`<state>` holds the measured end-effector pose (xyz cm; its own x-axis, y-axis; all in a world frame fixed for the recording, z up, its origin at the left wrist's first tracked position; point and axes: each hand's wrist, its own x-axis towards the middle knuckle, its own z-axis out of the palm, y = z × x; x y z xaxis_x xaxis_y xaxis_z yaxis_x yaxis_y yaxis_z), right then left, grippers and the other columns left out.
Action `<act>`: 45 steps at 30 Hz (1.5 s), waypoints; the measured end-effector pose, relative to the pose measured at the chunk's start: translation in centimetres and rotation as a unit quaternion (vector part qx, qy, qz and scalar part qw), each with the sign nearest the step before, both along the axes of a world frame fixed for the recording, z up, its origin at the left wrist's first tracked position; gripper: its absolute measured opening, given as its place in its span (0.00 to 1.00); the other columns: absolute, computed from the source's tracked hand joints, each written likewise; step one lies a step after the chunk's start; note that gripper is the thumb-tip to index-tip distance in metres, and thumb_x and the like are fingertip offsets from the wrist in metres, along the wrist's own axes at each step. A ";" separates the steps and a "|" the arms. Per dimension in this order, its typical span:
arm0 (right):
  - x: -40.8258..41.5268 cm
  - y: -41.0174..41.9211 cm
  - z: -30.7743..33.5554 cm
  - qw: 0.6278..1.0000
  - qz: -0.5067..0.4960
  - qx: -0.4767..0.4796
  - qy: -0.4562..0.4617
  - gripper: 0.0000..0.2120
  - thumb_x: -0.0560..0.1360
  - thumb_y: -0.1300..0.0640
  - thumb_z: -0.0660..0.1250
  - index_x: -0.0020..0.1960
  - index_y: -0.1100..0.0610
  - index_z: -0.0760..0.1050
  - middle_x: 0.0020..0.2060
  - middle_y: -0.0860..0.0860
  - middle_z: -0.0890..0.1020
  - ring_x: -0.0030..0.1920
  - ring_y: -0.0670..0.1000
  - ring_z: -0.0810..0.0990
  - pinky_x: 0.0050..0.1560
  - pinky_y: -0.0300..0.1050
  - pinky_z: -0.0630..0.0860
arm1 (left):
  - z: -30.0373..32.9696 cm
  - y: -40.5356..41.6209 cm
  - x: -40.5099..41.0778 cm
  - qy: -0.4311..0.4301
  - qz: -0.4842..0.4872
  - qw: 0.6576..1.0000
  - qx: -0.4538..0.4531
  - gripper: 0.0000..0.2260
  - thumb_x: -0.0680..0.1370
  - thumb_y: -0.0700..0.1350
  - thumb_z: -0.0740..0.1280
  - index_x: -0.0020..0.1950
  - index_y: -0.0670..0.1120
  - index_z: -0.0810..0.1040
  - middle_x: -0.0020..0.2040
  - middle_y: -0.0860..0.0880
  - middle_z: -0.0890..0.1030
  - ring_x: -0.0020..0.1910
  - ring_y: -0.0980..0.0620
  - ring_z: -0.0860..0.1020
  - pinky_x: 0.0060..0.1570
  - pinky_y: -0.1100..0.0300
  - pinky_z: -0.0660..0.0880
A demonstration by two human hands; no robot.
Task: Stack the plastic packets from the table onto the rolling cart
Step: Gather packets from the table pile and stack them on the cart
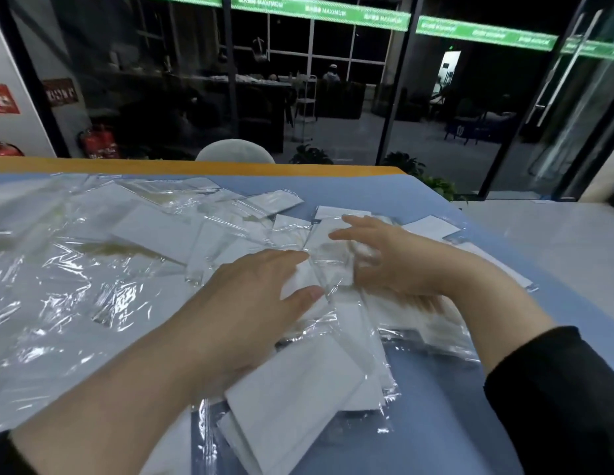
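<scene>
Table (436, 197): blue top, filling the lower frame.
Packets (154, 234): clear plastic, scattered from left to center.
Left hand (250, 303): center, palm down, fingers spread flat on packets.
Right hand (394, 258): center-right, fingers loosely open, touching 1 packet (329, 258).

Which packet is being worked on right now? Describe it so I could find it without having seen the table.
Start at the blue table covered with clear plastic packets. Near its right side both hands meet over the pile: the left hand and the right hand. The packet is the crinkled one with a white insert lying between their fingertips, touched from both sides, unlike the loose packets spread around it.
</scene>
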<state>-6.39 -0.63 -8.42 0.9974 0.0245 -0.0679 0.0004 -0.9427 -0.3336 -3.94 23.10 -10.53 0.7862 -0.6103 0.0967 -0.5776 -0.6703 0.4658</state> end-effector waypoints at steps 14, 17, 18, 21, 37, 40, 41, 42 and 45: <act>0.6 0.1 -0.2 0.951 -0.035 0.045 -0.304 0.08 0.83 0.56 0.62 0.55 0.50 0.80 0.52 0.43 0.82 0.55 0.46 0.76 0.68 0.56 0.67 | 0.4 0.4 0.0 0.041 0.070 0.994 -0.077 0.26 0.79 0.65 0.57 0.76 0.60 0.67 0.74 0.60 0.71 0.73 0.56 0.69 0.73 0.52 0.65; -0.4 0.1 0.5 0.927 -0.061 0.091 -0.359 0.09 0.84 0.52 0.59 0.54 0.52 0.77 0.46 0.47 0.82 0.48 0.54 0.79 0.50 0.53 0.76 | 0.6 0.5 0.0 0.046 0.077 0.992 -0.093 0.25 0.79 0.66 0.56 0.76 0.62 0.66 0.74 0.62 0.70 0.71 0.58 0.70 0.72 0.56 0.65; -0.7 0.2 0.8 0.917 -0.068 0.123 -0.373 0.10 0.85 0.51 0.58 0.54 0.52 0.77 0.44 0.47 0.82 0.47 0.53 0.79 0.47 0.53 0.76 | 0.7 0.5 -0.1 0.043 0.082 0.990 -0.109 0.25 0.79 0.66 0.56 0.76 0.63 0.66 0.74 0.63 0.70 0.70 0.58 0.71 0.70 0.58 0.65; -1.3 1.5 1.9 0.873 -0.104 0.256 -0.402 0.11 0.84 0.51 0.61 0.46 0.55 0.75 0.39 0.49 0.80 0.39 0.49 0.77 0.42 0.53 0.74 | 1.7 0.6 -0.6 0.024 0.094 0.970 -0.221 0.27 0.76 0.68 0.58 0.75 0.65 0.66 0.72 0.66 0.71 0.65 0.61 0.72 0.64 0.62 0.66; -1.9 6.0 0.9 0.930 0.036 0.251 -0.266 0.29 0.82 0.57 0.62 0.72 0.27 0.60 0.62 0.27 0.72 0.63 0.32 0.72 0.55 0.25 0.71 | 2.1 0.0 -1.1 0.072 0.083 0.919 -0.380 0.04 0.79 0.48 0.70 0.52 0.56 0.80 0.43 0.61 0.84 0.40 0.63 0.80 0.39 0.70 0.73; -2.0 6.2 0.4 0.945 0.060 0.220 -0.232 0.25 0.83 0.57 0.60 0.71 0.30 0.65 0.64 0.28 0.72 0.64 0.33 0.73 0.62 0.30 0.70 | 1.5 -0.6 -1.0 0.115 0.091 0.930 -0.336 0.09 0.78 0.46 0.71 0.54 0.60 0.79 0.45 0.63 0.84 0.43 0.64 0.81 0.38 0.72 0.73; -2.0 6.2 0.4 0.945 0.061 0.222 -0.232 0.25 0.83 0.58 0.59 0.71 0.32 0.66 0.64 0.28 0.73 0.64 0.33 0.72 0.63 0.29 0.69 | 1.4 -0.6 -0.8 0.128 0.097 0.931 -0.329 0.09 0.78 0.47 0.71 0.54 0.59 0.80 0.44 0.60 0.84 0.42 0.61 0.82 0.38 0.70 0.75; -2.0 6.1 0.5 0.945 0.062 0.226 -0.228 0.24 0.84 0.59 0.59 0.71 0.33 0.67 0.63 0.27 0.73 0.64 0.31 0.71 0.61 0.26 0.67 | 1.3 -0.5 -0.6 0.143 0.099 0.932 -0.319 0.08 0.78 0.47 0.71 0.55 0.59 0.80 0.44 0.59 0.85 0.42 0.59 0.83 0.39 0.68 0.76; -2.1 5.6 0.8 0.948 0.059 0.226 -0.217 0.23 0.84 0.57 0.58 0.69 0.31 0.68 0.61 0.23 0.72 0.61 0.27 0.72 0.56 0.21 0.65 | 1.4 -0.4 -0.5 0.186 0.072 0.938 -0.282 0.10 0.79 0.47 0.68 0.58 0.60 0.81 0.49 0.63 0.85 0.49 0.62 0.83 0.53 0.61 0.78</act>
<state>-8.49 4.99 -7.64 0.9179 0.0660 0.3914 0.3259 -0.6882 -0.6482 -4.47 22.75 -9.17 0.9004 -0.4286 0.0747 -0.2267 -0.3156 0.9214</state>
